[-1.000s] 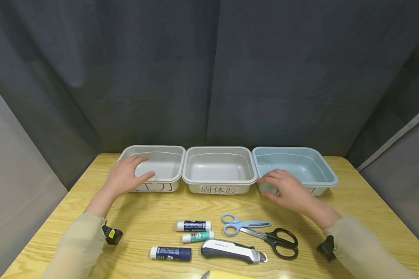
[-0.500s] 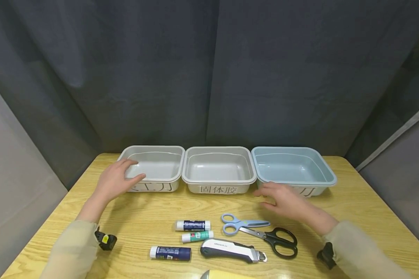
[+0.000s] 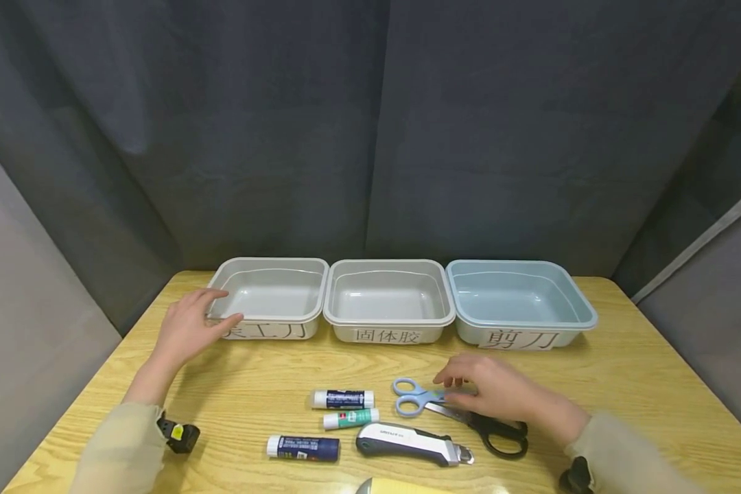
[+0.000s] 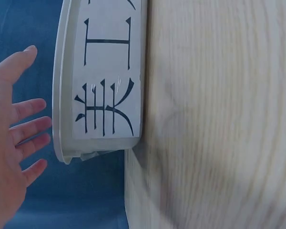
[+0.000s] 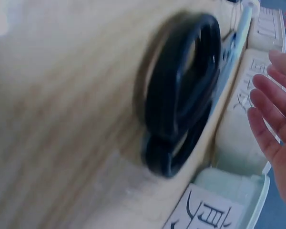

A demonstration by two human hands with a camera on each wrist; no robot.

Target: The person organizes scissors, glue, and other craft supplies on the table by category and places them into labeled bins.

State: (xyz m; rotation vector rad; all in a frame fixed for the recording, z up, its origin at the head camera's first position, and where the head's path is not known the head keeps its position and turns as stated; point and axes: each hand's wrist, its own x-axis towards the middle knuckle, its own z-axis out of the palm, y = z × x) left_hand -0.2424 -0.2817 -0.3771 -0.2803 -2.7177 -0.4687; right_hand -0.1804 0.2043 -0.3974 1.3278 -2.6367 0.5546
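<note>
Blue scissors lie on the table below your right hand, which covers most of their blades. That hand holds nothing, its thumb and fingers apart; you cannot tell whether the fingertips touch. Just beside them, partly under your hand, are black-handled scissors. Your left hand is spread wide with nothing in it, at the near-left corner of the left grey tray; contact is unclear. Nearer you lies a white-and-dark cutter, with a green glue stick, an upper navy glue stick and a lower navy glue stick toward its left. Farther out, the middle grey tray and blue tray continue the row before a dark curtain.
</note>
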